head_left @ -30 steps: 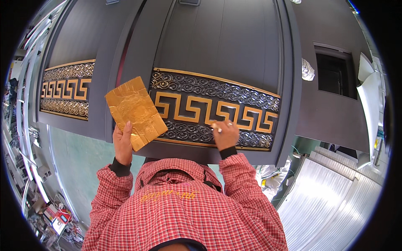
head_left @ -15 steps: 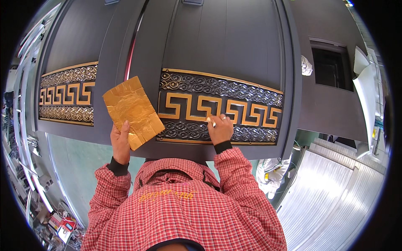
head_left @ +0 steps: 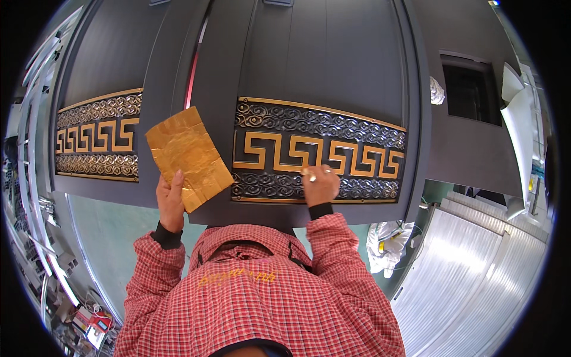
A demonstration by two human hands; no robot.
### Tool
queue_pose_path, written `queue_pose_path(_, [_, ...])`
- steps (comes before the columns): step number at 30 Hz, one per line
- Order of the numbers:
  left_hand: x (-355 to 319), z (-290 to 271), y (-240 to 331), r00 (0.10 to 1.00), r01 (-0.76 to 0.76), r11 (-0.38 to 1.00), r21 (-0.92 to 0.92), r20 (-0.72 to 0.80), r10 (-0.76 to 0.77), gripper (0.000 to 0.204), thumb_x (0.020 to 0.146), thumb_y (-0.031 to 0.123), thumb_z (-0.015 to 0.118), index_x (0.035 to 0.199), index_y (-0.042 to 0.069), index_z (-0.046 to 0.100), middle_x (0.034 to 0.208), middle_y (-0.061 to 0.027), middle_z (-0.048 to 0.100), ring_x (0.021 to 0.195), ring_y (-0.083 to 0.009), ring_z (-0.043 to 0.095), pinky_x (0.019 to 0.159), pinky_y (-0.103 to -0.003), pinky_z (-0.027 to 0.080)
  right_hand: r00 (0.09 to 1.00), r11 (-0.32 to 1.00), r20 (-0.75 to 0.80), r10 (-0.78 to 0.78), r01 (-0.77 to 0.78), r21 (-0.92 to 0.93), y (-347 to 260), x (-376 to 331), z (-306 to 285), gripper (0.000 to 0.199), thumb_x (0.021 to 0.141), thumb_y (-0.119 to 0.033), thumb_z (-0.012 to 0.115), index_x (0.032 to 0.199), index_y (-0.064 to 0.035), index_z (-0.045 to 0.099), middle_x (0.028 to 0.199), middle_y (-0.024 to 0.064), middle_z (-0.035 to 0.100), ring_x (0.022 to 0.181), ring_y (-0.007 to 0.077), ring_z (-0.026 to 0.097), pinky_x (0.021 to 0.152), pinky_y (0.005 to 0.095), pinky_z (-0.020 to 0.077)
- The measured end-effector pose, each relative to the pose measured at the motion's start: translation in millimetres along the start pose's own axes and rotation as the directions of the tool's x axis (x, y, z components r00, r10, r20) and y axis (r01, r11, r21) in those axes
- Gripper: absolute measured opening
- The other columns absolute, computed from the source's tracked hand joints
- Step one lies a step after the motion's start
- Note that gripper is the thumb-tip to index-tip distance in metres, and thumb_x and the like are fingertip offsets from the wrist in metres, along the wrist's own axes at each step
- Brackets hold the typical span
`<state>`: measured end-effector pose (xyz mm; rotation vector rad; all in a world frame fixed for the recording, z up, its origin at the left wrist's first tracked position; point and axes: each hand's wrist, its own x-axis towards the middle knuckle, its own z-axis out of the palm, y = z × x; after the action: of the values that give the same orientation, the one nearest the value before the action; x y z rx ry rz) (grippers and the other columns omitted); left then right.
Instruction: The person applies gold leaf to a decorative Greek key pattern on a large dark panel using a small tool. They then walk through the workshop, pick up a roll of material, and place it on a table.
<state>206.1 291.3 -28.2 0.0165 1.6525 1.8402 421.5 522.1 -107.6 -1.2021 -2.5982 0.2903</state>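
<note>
My left hand [head_left: 170, 201] grips a creased gold foil-like sheet [head_left: 189, 157] by its lower left edge, thumb on top, fingers mostly hidden beneath. Lower on the dark grey door panel [head_left: 291, 53] runs a decorative band [head_left: 253, 186]: a gold key pattern between two rows of black swirl relief. Against the lower line of the key pattern, my right hand [head_left: 322, 185] is closed in a pinch. Between its fingertips shows a small pale wad [head_left: 308, 175], whose exact kind I cannot make out.
A second grey panel with a matching band [head_left: 98, 134] lies at the left. To the right are a grey board with a dark rectangular opening [head_left: 471, 89], a curled white sheet [head_left: 516, 131] and ribbed translucent panels [head_left: 458, 262]. A white crumpled bundle [head_left: 388, 244] sits below the panel.
The panels with their bands have shifted slightly right in view. My right hand has shifted right with them, staying near the same key motif. The left hand and gold sheet are almost still.
</note>
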Motion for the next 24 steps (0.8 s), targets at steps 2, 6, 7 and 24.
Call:
queue_pose_path(2, [2.0,-4.6,-4.5,1.0,0.005,1.0,-0.017,-0.01,-0.005,0.031,0.093,0.016,0.045,0.119,-0.001,0.043,0.109,-0.0072,0.056,0.094,-0.0122,0.055,0.08,-0.025,0.045,0.999,0.999,-0.033,0.029,-0.03,-0.012,10.1,1.9,-11.5,0.008,0.066,-0.014,0.064,0.073,-0.0156,0.062,0.074,0.0024,0.056,0.073,0.0237,0.054,0.064,0.0378,0.0397])
queue_pose_path(6, [2.3,-0.5,-0.8,1.0,0.023,1.0,-0.008,0.018,-0.023,0.03,0.093,0.016,0.045,0.118,-0.001,0.043,0.109,-0.007,0.056,0.095,-0.0124,0.055,0.081,-0.025,0.044,0.998,0.99,-0.026,-0.059,0.062,0.128,-22.0,4.7,-12.5,0.006,0.067,-0.015,0.065,0.072,-0.0155,0.062,0.073,0.0024,0.055,0.072,0.0235,0.054,0.065,0.0374,0.0402])
queue_pose_path(7, [2.8,0.0,0.8,1.0,0.013,1.0,-0.004,0.018,-0.012,0.03,0.093,0.016,0.045,0.118,-0.001,0.043,0.109,-0.007,0.056,0.095,-0.0124,0.055,0.081,-0.025,0.044,0.997,0.99,-0.015,-0.08,0.081,0.115,-22.9,3.0,-6.9,0.006,0.067,-0.015,0.065,0.072,-0.0155,0.062,0.073,0.0023,0.055,0.073,0.0233,0.054,0.064,0.0372,0.0404])
queue_pose_path(24, [-0.3,-9.9,2.9,0.999,-0.019,1.0,0.017,-0.034,0.02,0.031,0.093,0.015,0.045,0.119,-0.001,0.043,0.109,-0.0067,0.056,0.095,-0.0114,0.054,0.08,-0.025,0.044,0.99,0.987,0.053,-0.128,0.122,0.1,-23.3,36.6,16.3,0.009,0.067,-0.018,0.063,0.075,-0.0145,0.066,0.074,0.0051,0.057,0.074,0.0261,0.055,0.062,0.0389,0.0415])
